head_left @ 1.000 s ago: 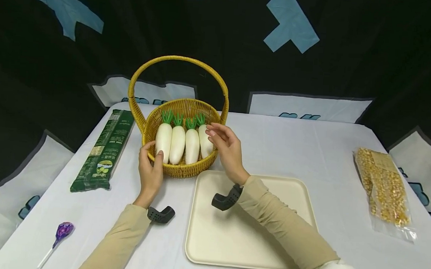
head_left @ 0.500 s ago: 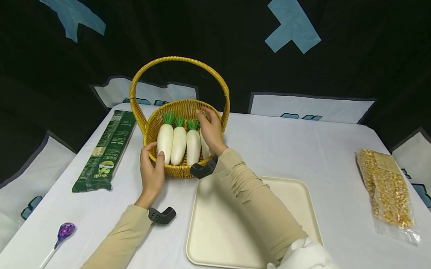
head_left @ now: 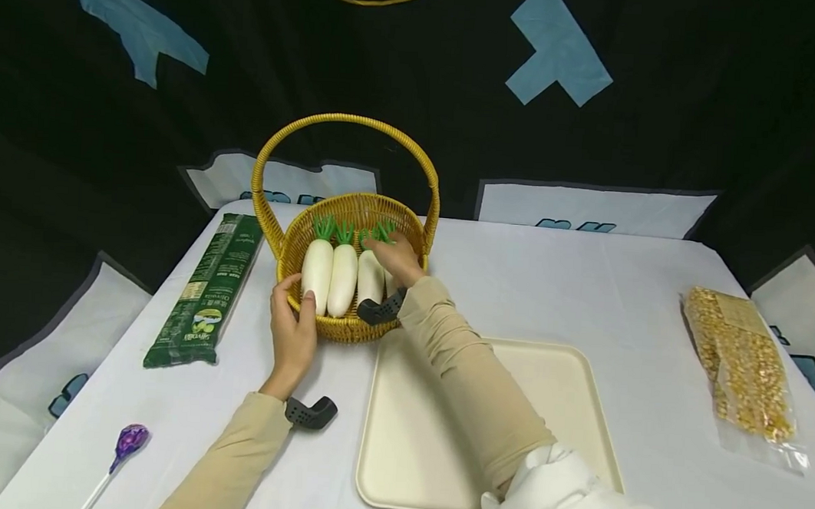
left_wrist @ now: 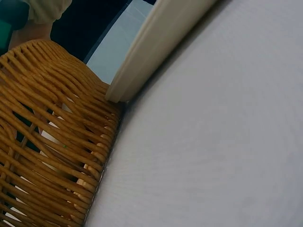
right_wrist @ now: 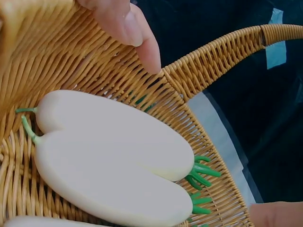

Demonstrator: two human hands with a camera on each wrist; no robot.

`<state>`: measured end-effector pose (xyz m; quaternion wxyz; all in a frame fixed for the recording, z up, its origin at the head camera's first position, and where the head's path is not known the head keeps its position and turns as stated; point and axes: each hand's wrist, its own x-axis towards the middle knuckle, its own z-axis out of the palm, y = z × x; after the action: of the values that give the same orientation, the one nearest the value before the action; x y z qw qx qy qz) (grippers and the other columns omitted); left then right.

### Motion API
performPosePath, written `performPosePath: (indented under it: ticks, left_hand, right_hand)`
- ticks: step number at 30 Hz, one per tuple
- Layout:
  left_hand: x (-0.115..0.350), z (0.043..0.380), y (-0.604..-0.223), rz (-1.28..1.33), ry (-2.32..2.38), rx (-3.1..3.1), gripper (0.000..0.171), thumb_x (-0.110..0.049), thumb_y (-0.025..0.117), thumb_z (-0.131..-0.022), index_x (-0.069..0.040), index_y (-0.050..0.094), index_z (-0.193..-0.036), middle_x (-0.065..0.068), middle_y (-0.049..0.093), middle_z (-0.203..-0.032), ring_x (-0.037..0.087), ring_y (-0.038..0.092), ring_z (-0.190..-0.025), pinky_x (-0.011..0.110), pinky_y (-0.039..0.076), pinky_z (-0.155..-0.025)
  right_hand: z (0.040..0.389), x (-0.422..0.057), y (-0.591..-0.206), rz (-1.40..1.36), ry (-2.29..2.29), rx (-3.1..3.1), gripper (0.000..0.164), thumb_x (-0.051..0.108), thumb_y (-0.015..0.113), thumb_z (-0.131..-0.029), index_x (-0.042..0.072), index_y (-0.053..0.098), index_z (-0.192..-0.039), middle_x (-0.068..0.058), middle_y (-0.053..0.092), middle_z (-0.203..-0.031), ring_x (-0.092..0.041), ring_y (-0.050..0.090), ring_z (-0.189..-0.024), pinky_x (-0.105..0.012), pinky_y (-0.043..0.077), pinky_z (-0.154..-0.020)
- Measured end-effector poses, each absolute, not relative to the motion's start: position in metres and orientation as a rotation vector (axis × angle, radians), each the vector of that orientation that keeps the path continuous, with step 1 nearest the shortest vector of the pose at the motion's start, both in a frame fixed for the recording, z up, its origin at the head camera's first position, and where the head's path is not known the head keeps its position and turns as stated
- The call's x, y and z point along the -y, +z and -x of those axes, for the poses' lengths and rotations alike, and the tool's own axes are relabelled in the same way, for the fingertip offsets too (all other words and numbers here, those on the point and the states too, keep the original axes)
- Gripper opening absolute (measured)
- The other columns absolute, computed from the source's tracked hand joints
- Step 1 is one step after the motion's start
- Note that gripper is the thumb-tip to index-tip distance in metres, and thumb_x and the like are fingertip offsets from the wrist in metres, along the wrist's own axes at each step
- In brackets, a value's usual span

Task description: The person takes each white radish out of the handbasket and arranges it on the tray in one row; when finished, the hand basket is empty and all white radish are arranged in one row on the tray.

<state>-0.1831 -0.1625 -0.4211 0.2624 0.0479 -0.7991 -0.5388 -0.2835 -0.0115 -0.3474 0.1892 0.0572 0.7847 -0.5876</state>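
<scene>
My left hand (head_left: 292, 339) grips the near-left rim of a yellow wicker basket (head_left: 348, 330), thumb over the edge and fingers outside. In the right wrist view, the fingertips (right_wrist: 134, 29) of this hand show at the rim. Several white radishes (head_left: 317, 269) with green tops lie side by side in the basket. My right hand (head_left: 400, 259) reaches over the right side, its fingers at the green tops of the rightmost radishes and partly covering them. I cannot tell whether it grips one. Two radishes (right_wrist: 113, 113) fill much of the right wrist view.
A cream tray (head_left: 488, 435) lies right in front of the basket, under the right forearm. On the left are a green spaghetti packet (head_left: 208, 290) and a purple lollipop (head_left: 131, 441). A bag of corn kernels (head_left: 744, 364) rests at the far right. The basket's tall handle (head_left: 348, 118) arches above.
My right hand has moved left from beside the basket's right rim to over the radishes inside, then lower onto their tops. The left hand keeps its grip on the rim.
</scene>
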Motion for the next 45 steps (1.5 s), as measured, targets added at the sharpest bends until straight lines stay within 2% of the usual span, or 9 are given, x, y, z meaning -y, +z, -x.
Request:
performPosePath:
  ticks: [14, 27, 28, 30, 33, 35, 36, 40, 45]
  left_hand:
    - [0.163, 0.184, -0.422, -0.120, -1.440, 2.154, 0.040, -0.015, 0.044, -0.089, -0.003, 0.039, -0.127, 0.019, 0.038, -0.131, 0.028, 0.033, -0.127, 0.044, 0.022, -0.106]
    - [0.163, 0.183, -0.422, -0.119, -1.436, 2.157, 0.040, -0.014, 0.044, -0.089, -0.004, 0.039, -0.126, 0.019, 0.037, -0.131, 0.028, 0.033, -0.127, 0.044, 0.022, -0.106]
    - [0.163, 0.183, -0.422, -0.119, -1.435, 2.156, 0.040, -0.014, 0.044, -0.089, -0.004, 0.039, -0.126, 0.019, 0.037, -0.131, 0.028, 0.033, -0.126, 0.044, 0.022, -0.106]
    - [0.163, 0.184, -0.422, -0.121, -1.436, 2.155, 0.039, -0.014, 0.044, -0.089, -0.003, 0.039, -0.126, 0.019, 0.037, -0.131, 0.028, 0.033, -0.126, 0.044, 0.022, -0.106]
    - [0.163, 0.184, -0.422, -0.122, -1.436, 2.153, 0.039, -0.014, 0.044, -0.088, -0.004, 0.040, -0.126, 0.019, 0.037, -0.131, 0.028, 0.033, -0.126, 0.044, 0.022, -0.106]
    - [0.163, 0.184, -0.422, -0.121, -1.440, 2.151, 0.039, -0.014, 0.044, -0.088, -0.004, 0.040, -0.126, 0.019, 0.037, -0.131, 0.028, 0.033, -0.126, 0.044, 0.022, -0.106]
    - [0.163, 0.184, -0.422, -0.120, -1.442, 2.151, 0.039, -0.014, 0.044, -0.088, -0.004, 0.040, -0.125, 0.019, 0.037, -0.131, 0.027, 0.033, -0.126, 0.044, 0.022, -0.106]
    - [0.163, 0.185, -0.423, -0.117, -1.446, 2.152, 0.039, -0.014, 0.044, -0.088, -0.003, 0.040, -0.125, 0.019, 0.037, -0.130, 0.028, 0.033, -0.125, 0.044, 0.022, -0.105]
    - [0.164, 0.184, -0.422, -0.122, -1.442, 2.161, 0.038, -0.015, 0.044, -0.089, -0.004, 0.040, -0.125, 0.019, 0.037, -0.130, 0.029, 0.033, -0.125, 0.045, 0.023, -0.105]
  right_hand:
    - [0.283, 0.013, -0.350, -0.074, -1.442, -2.290, 0.055, 0.024, 0.052, -0.089, 0.018, 0.033, -0.141, -0.007, 0.030, -0.147, -0.027, 0.032, -0.132, -0.042, 0.035, -0.103]
    - [0.284, 0.009, -0.350, -0.049, -1.377, -2.268, 0.061, 0.021, 0.059, -0.086, 0.015, 0.033, -0.141, -0.007, 0.029, -0.147, -0.024, 0.038, -0.128, -0.042, 0.039, -0.099]
    - [0.284, 0.009, -0.349, -0.049, -1.373, -2.268, 0.062, 0.021, 0.060, -0.085, 0.016, 0.033, -0.141, -0.007, 0.030, -0.147, -0.022, 0.042, -0.123, -0.039, 0.041, -0.097]
    - [0.283, 0.008, -0.348, -0.066, -1.395, -2.269, 0.062, 0.019, 0.061, -0.084, 0.017, 0.035, -0.140, -0.007, 0.034, -0.145, -0.017, 0.052, -0.092, -0.030, 0.045, -0.080]
    - [0.282, 0.008, -0.347, -0.100, -1.470, -2.269, 0.059, 0.019, 0.062, -0.083, 0.021, 0.039, -0.138, -0.007, 0.042, -0.140, -0.010, 0.037, -0.055, -0.024, 0.034, -0.053]
    - [0.281, 0.007, -0.347, -0.120, -1.523, -2.266, 0.056, 0.021, 0.063, -0.082, 0.024, 0.043, -0.135, -0.009, 0.050, -0.133, -0.011, 0.022, -0.044, -0.026, 0.024, -0.044]
    - [0.280, 0.006, -0.347, -0.124, -1.544, -2.263, 0.056, 0.023, 0.063, -0.082, 0.026, 0.044, -0.134, -0.009, 0.053, -0.129, -0.011, 0.024, -0.042, -0.025, 0.024, -0.042]
    - [0.278, 0.006, -0.346, -0.097, -1.637, -2.210, 0.059, 0.029, 0.068, -0.078, 0.024, 0.046, -0.133, -0.011, 0.057, -0.120, -0.011, 0.041, -0.050, -0.025, 0.038, -0.048]
    - [0.274, 0.007, -0.346, -0.032, -1.810, -2.070, 0.064, 0.028, 0.074, -0.073, 0.014, 0.047, -0.130, -0.012, 0.049, -0.125, -0.017, 0.058, -0.085, -0.036, 0.051, -0.077]
